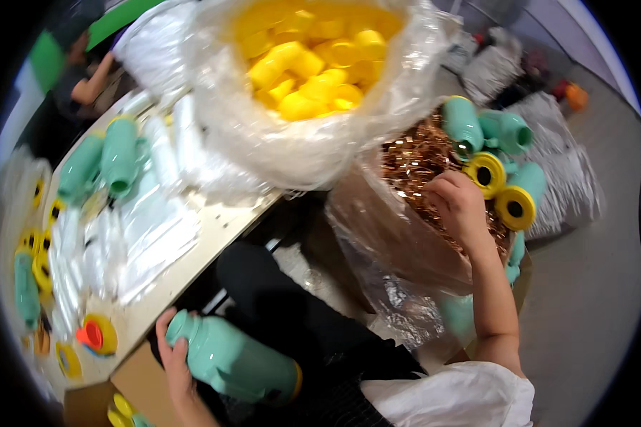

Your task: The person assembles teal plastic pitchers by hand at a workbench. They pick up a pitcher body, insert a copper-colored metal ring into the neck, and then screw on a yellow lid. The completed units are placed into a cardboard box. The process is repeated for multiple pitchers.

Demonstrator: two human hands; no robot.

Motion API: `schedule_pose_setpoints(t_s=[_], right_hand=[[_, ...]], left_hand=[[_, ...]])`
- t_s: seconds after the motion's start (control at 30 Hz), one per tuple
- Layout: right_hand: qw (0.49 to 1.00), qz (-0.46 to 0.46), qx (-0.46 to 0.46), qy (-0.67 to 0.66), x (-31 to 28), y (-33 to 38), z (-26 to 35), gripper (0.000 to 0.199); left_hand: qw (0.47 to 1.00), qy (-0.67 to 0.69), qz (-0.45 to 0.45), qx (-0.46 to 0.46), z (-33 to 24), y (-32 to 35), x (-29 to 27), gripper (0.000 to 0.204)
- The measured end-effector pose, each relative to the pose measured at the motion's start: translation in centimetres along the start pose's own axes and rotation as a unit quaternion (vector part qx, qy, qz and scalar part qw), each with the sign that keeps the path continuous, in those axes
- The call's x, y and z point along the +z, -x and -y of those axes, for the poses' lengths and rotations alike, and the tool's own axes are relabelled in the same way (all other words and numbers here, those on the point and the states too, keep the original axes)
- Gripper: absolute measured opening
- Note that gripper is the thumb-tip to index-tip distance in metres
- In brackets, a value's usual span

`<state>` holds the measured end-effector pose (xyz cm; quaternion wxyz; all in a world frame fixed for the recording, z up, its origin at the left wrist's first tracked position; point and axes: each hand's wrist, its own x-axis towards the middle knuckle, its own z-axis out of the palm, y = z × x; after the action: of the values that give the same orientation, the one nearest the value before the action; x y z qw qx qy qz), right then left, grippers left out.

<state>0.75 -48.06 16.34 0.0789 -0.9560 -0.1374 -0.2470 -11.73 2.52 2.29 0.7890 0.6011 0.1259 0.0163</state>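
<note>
Near my lap, low left, my left hand (172, 356) wrapped its fingers around a mint-green flask (231, 361) lying on its side. Farther right, my right hand (459, 206) dipped curled fingers into a bag of copper-coloured bits (413, 160); pinching anything, I could not tell. Yellow caps (313, 57) filled the far bag.

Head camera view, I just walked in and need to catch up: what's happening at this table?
A person sits at a cluttered white table. Their left hand grips a mint-green plastic flask body lying on its side over their lap. Their right hand reaches into a clear bag of small shiny copper-coloured parts. A big clear bag of yellow plastic caps sits in front, and more green flasks with yellow ring bases are piled to the right. Another person's arm shows at the far left.
</note>
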Motion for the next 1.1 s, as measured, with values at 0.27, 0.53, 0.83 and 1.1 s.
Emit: schedule_pose_setpoints(t_s=[0.27,0.53,0.83,1.1], right_hand=[[0.874,0.035,-0.254,-0.413,13.5,-1.3,24.4,0.014],[0.762,0.097,-0.239,-0.594,16.0,2.4,31.0,0.022],[0.714,0.155,-0.258,-0.632,14.9,1.1,31.6,0.023],[0.705,0.153,-0.132,-0.679,17.5,5.2,30.3,0.021]], left_hand=[[0.996,0.004,0.022,0.086,-0.4,0.0,1.1,0.088],[0.990,-0.003,-0.063,0.123,0.6,2.4,0.1,0.087],[0.989,0.000,-0.017,0.146,0.2,2.9,1.2,0.054],[0.975,-0.135,-0.118,0.132,0.8,5.0,2.6,0.056]])
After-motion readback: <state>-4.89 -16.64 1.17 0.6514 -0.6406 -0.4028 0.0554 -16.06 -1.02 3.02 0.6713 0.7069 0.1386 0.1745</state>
